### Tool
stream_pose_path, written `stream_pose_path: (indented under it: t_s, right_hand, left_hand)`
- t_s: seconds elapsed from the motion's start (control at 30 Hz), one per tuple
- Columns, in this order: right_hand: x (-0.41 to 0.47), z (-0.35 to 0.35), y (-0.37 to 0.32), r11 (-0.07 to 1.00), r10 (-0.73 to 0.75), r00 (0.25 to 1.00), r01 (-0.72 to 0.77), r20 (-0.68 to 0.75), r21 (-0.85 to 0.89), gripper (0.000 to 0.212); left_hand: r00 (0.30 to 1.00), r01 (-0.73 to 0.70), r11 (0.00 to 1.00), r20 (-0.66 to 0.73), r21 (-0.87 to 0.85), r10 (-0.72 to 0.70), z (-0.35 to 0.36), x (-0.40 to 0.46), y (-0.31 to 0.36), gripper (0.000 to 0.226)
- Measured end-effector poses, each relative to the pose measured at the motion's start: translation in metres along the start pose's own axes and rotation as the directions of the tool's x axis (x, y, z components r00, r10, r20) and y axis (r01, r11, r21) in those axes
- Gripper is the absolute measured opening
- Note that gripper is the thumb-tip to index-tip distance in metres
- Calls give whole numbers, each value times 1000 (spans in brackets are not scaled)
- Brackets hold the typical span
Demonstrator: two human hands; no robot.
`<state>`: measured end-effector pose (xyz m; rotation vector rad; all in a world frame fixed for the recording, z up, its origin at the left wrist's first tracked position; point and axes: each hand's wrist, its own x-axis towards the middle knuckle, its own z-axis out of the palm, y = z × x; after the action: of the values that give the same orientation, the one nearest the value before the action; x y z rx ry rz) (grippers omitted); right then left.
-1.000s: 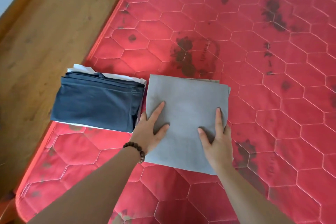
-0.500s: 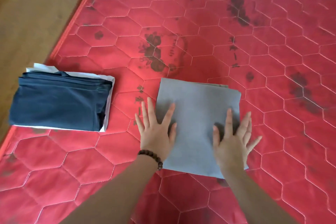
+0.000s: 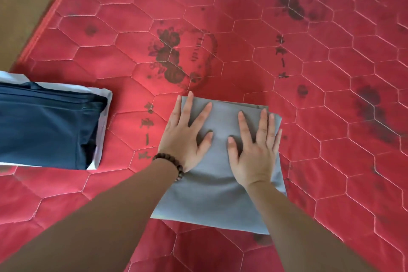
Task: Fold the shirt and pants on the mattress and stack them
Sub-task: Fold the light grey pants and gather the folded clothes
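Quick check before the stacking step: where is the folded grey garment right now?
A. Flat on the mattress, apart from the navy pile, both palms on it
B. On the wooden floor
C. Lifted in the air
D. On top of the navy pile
A: the grey garment lies flat on the mattress, with red quilting showing between it and the navy pile; the left hand and right hand rest spread on it.

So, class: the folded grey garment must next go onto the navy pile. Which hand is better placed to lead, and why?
Left, probably. The left hand lies flat on the grey garment at its edge facing the navy pile; the right hand lies on the far side.
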<state>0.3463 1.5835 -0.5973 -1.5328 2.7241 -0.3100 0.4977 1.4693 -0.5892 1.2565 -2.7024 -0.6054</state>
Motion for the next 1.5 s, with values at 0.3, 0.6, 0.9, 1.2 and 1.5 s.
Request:
stream_pose_path:
  t_s: [0.3,0.6,0.9,1.2,1.5]
  right_hand:
    - [9,-24,4,959,21,994,-50,106,280,47]
    - [-79,-31,-34,981,-183,975,188,124,-37,58]
    - [-80,-23,-11,997,-5,982,19,191,-75,61]
    - [-72,-46,-52,995,99,966,-98,238,-15,63]
    - [-51,-41,-257,931,-125,973,48,193,361,63]
  left_hand:
    - [998,24,985,59,-172,-14,-14,3,3,56]
    - [997,-74,956,34,283,67,-9,-84,39,63]
    - [994,-32,997,106,64,25,-1,-81,17,67]
    - [965,-122,989,223,-85,139,-47,-77,-13,60]
    - [956,246,967,-148,-64,-253,-170,-135,-193,56]
